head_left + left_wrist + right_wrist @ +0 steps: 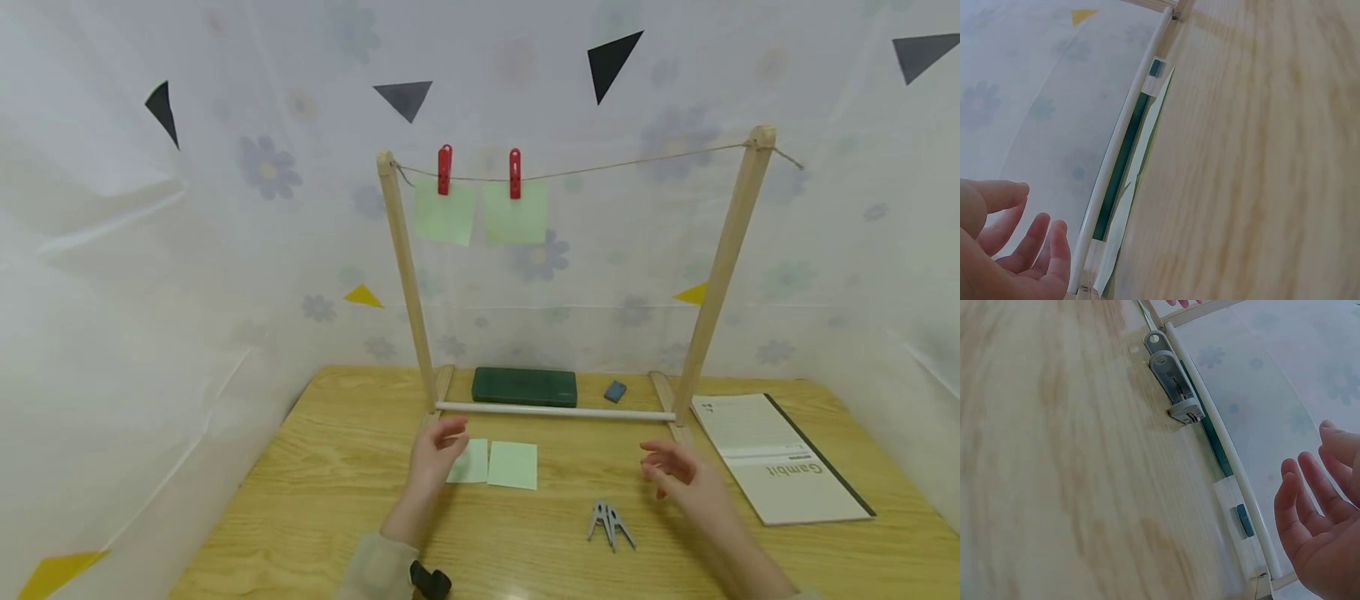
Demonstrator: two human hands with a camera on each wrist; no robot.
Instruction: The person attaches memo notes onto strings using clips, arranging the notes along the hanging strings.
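Two pale green paper notes lie side by side on the wooden table, the left note [472,462] and the right note [513,464]. My left hand [441,446] hovers at the left note's near corner with relaxed fingers and holds nothing. In the left wrist view the left hand [1019,244] is open beside the notes [1142,159]. My right hand [667,472] floats open above the table, to the right of two grey clothespins [612,524]. The right wrist view shows the right hand [1316,512] empty, with the grey clothespins [1174,386] farther off.
A wooden frame [408,275] carries a string with two red clothespins [445,169] holding green notes [444,212]. Its white rod [555,412] crosses the table. Behind it lie a dark green case [524,387] and a blue eraser [615,391]. A booklet [780,458] lies right.
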